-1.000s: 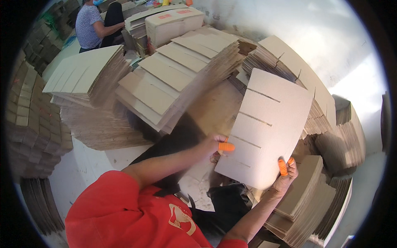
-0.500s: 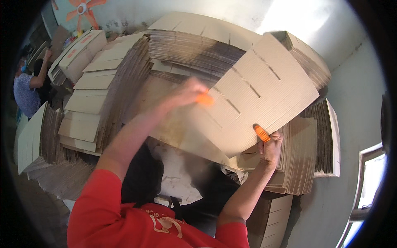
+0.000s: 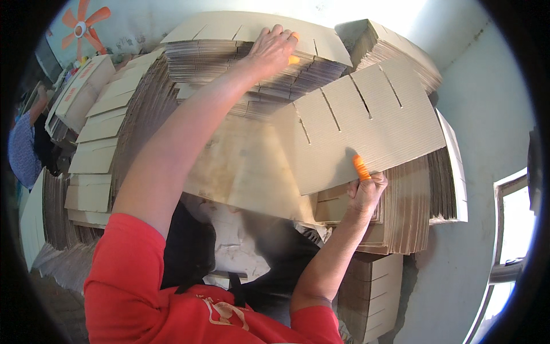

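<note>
My right hand [image 3: 368, 190] grips the near edge of a slotted cardboard sheet [image 3: 366, 117]; its thumb wears an orange finger cover and lies on top of the sheet. The sheet tilts over the work surface, its row of slits along the far edge. With the arm stretched out, my left hand [image 3: 275, 51] has its fingers bent over the top sheet of the far cardboard stack [image 3: 200, 60]. Orange covers show on two of its digits, one of them at the stack's near edge. How far those fingers close round that sheet is partly hidden.
A worn board [image 3: 229, 166] lies before me. Leaning cardboard rows [image 3: 94, 155] line the left, with a printed carton [image 3: 86, 92] beyond. More stacks [image 3: 412, 200] stand at right, near a window [image 3: 510, 235]. An orange fan [image 3: 83, 31] and another person [image 3: 26, 143] are at far left.
My left hand has moved away from the held sheet, forward to the far stack. The sheet in my right hand has turned and lies lower, its slits now pointing away from me.
</note>
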`<control>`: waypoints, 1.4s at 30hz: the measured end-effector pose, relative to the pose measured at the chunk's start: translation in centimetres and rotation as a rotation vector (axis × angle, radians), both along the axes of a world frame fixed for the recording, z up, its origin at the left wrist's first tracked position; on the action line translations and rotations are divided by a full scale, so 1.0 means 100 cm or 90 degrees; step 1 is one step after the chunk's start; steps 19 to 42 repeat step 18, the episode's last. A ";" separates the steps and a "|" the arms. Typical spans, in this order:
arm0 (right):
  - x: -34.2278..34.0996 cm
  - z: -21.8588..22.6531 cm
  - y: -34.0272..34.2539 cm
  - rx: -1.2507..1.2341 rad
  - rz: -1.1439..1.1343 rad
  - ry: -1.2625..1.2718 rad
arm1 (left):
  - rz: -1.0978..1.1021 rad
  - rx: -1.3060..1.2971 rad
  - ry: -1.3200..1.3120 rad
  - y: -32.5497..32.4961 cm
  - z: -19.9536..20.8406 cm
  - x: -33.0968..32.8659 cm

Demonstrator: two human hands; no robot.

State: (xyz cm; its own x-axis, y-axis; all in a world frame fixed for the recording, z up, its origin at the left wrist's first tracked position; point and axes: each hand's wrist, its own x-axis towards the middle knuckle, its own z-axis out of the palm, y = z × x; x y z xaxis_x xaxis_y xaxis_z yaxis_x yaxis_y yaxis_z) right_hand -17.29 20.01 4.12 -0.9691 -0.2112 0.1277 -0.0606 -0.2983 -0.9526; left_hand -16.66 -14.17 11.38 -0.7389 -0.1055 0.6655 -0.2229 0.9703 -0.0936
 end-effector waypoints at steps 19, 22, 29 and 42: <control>-0.003 -0.008 -0.003 -0.119 0.013 0.104 | -0.094 -0.432 -0.131 0.017 0.023 0.026; -0.003 -0.008 -0.003 -0.119 0.013 0.104 | -0.094 -0.432 -0.131 0.017 0.023 0.026; -0.003 -0.008 -0.003 -0.119 0.013 0.104 | -0.094 -0.432 -0.131 0.017 0.023 0.026; -0.003 -0.008 -0.003 -0.119 0.013 0.104 | -0.094 -0.432 -0.131 0.017 0.023 0.026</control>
